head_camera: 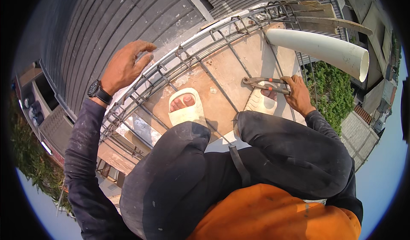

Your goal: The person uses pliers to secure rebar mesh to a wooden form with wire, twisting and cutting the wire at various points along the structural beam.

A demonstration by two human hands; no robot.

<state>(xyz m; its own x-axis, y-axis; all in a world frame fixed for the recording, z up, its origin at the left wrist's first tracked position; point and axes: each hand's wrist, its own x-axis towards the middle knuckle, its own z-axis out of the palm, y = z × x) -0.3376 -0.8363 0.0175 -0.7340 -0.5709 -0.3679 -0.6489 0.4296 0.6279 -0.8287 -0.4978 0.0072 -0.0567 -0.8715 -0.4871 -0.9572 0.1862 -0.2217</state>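
My right hand [298, 92] is closed around the handles of a pair of rebar-tying nippers [266, 83], whose head points left, above my sandalled foot. My left hand [128, 65], with a watch [98, 92] on its wrist, is raised at the outer side of the rebar cage, thumb and fingers apart; I see nothing in it. Between the hands run long steel reinforcing bars [192, 62] with bent stirrups [180, 55] across them. Several thinner cross bars [216, 83] reach from the cage towards my legs, over a plywood panel [208, 67].
A white plastic pipe [320, 49] lies at the right, its cut end jutting outwards. Weathered boards [333, 22] stick out behind it. Beyond the cage is a corrugated roof [128, 15]. My light sandals [189, 112] stand between the cross bars. Green foliage [333, 92] shows past the right edge.
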